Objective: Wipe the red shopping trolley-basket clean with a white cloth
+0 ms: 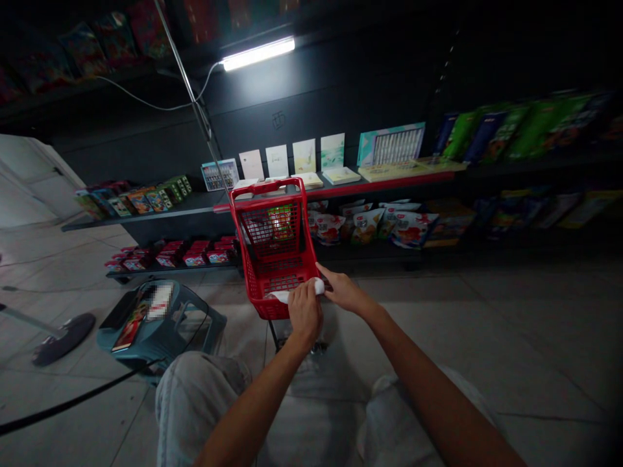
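Note:
In front of my knees stands a small red shopping cart [305,250] with a plastic mesh basket. My left hand [305,310] is closed on a white cloth [280,296], pressed against the near rim of the basket. Part of the cloth sticks out on either side of my fingers; whether it is fabric or paper I cannot tell. At the near right corner of the basket, my right hand [346,292] grips the edge, with forefinger and thumb spread around it. The inside of the basket is visible through its open top.
Behind the cart runs a shelf [341,189] with upright booklets [304,157] and boxed sets; snack bags [367,226] sit below. A grey-blue plastic stool [178,334] with flat items on it is at left, near a black cable [82,397] and a round-based stand [63,338].

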The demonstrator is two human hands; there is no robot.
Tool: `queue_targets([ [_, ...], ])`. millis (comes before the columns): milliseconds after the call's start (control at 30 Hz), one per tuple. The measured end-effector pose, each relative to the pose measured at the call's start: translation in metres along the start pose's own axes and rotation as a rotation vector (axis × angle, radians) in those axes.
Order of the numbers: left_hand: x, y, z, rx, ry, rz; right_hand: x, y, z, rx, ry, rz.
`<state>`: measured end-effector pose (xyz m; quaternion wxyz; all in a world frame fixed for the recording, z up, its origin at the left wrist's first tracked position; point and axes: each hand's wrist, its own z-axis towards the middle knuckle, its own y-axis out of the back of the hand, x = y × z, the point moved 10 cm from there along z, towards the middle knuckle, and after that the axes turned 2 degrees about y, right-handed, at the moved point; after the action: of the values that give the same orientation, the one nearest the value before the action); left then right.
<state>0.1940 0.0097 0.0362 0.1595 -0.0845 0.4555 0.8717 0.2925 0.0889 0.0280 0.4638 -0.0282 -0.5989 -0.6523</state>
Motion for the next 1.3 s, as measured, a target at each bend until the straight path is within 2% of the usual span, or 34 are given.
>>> queue_targets([
  [67,-0.002,-0.001,0.005,0.069,-0.004,0.006,-0.002,0.001,-0.001,0.037,-0.025,-0.034],
  [200,0.001,0.004,0.007,0.252,-0.083,0.048,0.004,0.011,-0.004,0.028,-0.023,-0.087],
  [267,0.007,0.008,0.005,0.332,-0.106,0.093,0.013,0.016,-0.007,0.012,0.012,-0.137],
  [400,0.029,0.018,0.004,0.445,-0.067,0.098,0.036,0.02,-0.011,-0.016,0.087,-0.289],
  [500,0.052,0.017,0.013,0.573,-0.037,-0.063,0.057,0.014,-0.012,0.002,0.191,-0.263],
  [600,0.081,0.011,0.024,0.749,0.016,-0.377,0.072,0.007,-0.012,-0.002,0.288,-0.238],
  [667,0.102,0.002,0.024,0.883,0.105,-0.546,0.076,0.003,-0.011,0.004,0.298,-0.233],
  [733,0.122,-0.007,0.02,0.962,0.229,-0.651,0.076,-0.002,-0.01,0.033,0.277,-0.224],
  [800,0.137,-0.011,0.021,0.917,0.348,-0.759,0.078,-0.005,-0.011,0.068,0.264,-0.215],
  [833,0.144,-0.01,0.024,0.845,0.404,-0.817,0.079,-0.005,-0.011,0.081,0.262,-0.211],
  [933,0.165,0.001,0.041,0.529,0.533,-0.919,0.084,-0.002,-0.011,0.1,0.244,-0.21],
  [1000,0.175,0.012,0.051,0.366,0.57,-0.938,0.085,0.001,-0.01,0.1,0.197,-0.232],
  [1067,0.174,0.017,0.058,0.332,0.567,-1.006,0.086,0.004,-0.007,0.09,0.136,-0.283],
  [1200,0.162,0.024,0.065,0.396,0.527,-1.207,0.09,0.006,0.0,0.06,0.013,-0.417],
  [1300,0.168,0.026,0.07,0.354,0.587,-1.298,0.09,0.009,0.005,0.03,-0.083,-0.503],
])
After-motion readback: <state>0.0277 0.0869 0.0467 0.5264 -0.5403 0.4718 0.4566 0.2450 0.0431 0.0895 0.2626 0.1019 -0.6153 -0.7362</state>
